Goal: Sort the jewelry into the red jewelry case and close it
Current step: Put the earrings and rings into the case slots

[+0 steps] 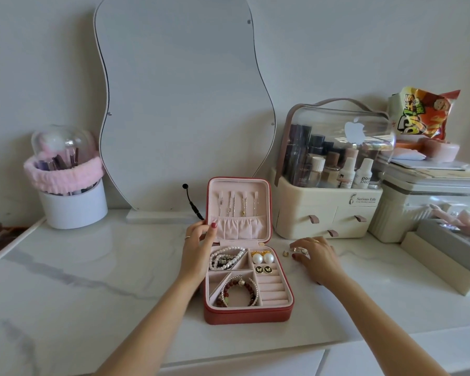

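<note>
The red jewelry case [244, 316] lies open at the middle of the marble top, its lid [266, 202] upright with thin necklaces [236, 204] hanging inside. The tray holds a pearl strand [225, 255], two pearl earrings [262, 258], butterfly studs [263, 269] and a red bead bracelet [239, 291]. My left hand [198, 248] grips the lid's left edge, thumb on the inside. To the right of the case my right hand [318, 256] rests on the table, fingertips pinching a small shiny ring [299, 250]. A small gold ring [285, 253] lies loose beside it.
A wavy mirror [179, 104] leans on the wall behind the case, with a black cable [192, 202] beside the lid. A cream cosmetics organizer [329, 213] stands back right, grey and cream boxes [451, 248] far right, a brush holder [71, 204] back left.
</note>
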